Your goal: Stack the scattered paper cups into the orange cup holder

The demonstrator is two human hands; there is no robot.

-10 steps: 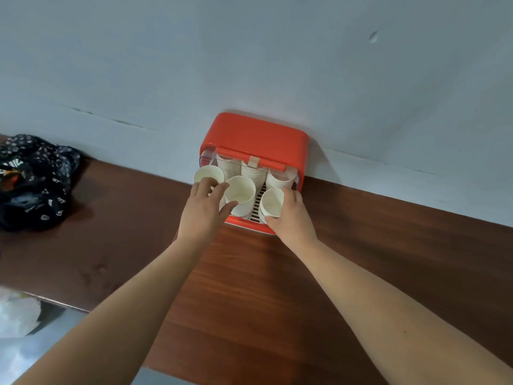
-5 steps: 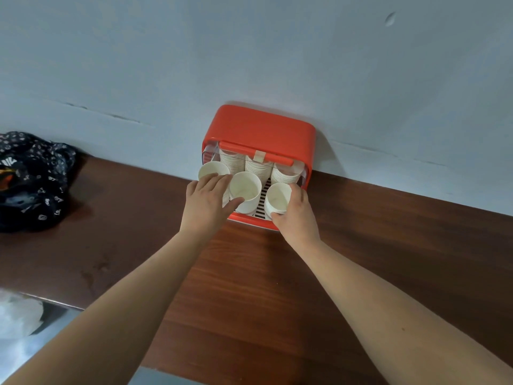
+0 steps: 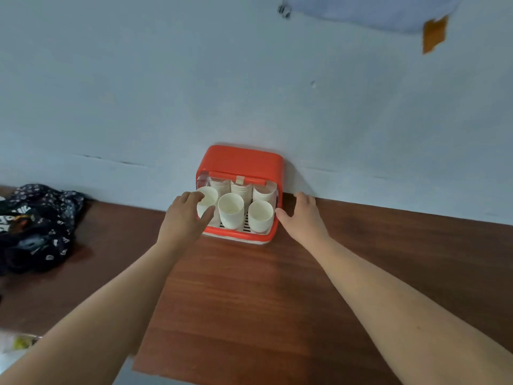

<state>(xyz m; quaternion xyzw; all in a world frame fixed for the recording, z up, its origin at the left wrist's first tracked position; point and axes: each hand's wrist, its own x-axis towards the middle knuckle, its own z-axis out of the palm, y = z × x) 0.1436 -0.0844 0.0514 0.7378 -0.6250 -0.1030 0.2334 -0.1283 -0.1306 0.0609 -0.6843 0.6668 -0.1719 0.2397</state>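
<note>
Head view: left hand (image 3: 183, 220) round leftmost cup (image 3: 207, 200) (right hand (image 3: 304, 218) loose, beside holder (image 3: 241, 161))

I see the orange cup holder (image 3: 241, 159) on the worktop (image 3: 249, 301), against the wall (image 3: 166, 93). My left hand (image 3: 183, 218) grips the leftmost cup (image 3: 208, 198) in its front row; my right hand (image 3: 302, 215) rests with fingers relaxed, thumb touching the holder's right side.

Cups (image 3: 231, 214) in holder (image 3: 240, 161) against wall (image 3: 166, 93)
</note>
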